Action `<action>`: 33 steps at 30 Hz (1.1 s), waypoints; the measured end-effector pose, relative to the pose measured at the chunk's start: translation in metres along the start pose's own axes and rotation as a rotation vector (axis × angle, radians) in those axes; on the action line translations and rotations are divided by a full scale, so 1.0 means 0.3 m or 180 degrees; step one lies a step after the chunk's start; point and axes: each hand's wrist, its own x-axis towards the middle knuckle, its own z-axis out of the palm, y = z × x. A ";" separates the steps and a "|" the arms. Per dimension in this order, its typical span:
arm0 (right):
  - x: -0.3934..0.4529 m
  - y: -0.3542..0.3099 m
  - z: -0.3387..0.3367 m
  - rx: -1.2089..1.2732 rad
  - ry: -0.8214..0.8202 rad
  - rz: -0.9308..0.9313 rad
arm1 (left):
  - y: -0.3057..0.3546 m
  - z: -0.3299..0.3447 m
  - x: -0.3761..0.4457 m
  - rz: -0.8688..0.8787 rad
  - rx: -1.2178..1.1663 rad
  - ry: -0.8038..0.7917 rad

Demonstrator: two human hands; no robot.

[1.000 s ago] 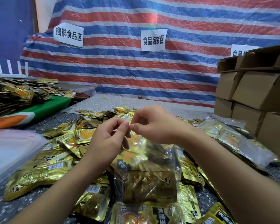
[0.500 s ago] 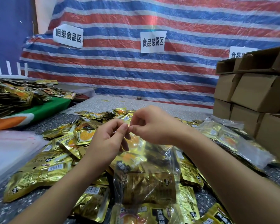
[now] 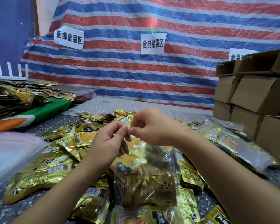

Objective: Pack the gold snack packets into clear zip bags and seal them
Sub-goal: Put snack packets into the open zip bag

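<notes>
A clear zip bag [image 3: 153, 178] filled with gold snack packets hangs in front of me above the pile. My left hand [image 3: 108, 143] and my right hand [image 3: 152, 126] meet at its top edge, and both pinch the bag's zip strip between thumb and fingers, fingertips almost touching. Loose gold snack packets [image 3: 55, 160] lie heaped on the speckled table [image 3: 204, 202] beneath and around my hands. A second filled clear bag [image 3: 229, 141] lies on the right.
A stack of empty clear bags [image 3: 11, 151] lies at the left. More gold packets are piled on a green and orange cloth [image 3: 44, 112] at far left. Cardboard boxes [image 3: 255, 96] are stacked at the right. A striped tarp [image 3: 152, 75] with paper signs hangs behind.
Both hands stay pinched together at the top edge of the bag; the grip has barely shifted. The bag hangs in the same place.
</notes>
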 end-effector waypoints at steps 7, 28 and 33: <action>-0.009 0.003 0.006 0.0084 0.0082 -0.0064 | -0.003 -0.001 0.001 0.0122 0.0270 0.0088; -0.008 0.001 -0.004 0.0054 0.0025 -0.0002 | 0.000 0.003 -0.004 0.0074 0.0164 0.0136; -0.007 0.004 -0.001 0.0001 0.0052 -0.0012 | -0.002 0.003 -0.002 0.0122 0.0228 0.0178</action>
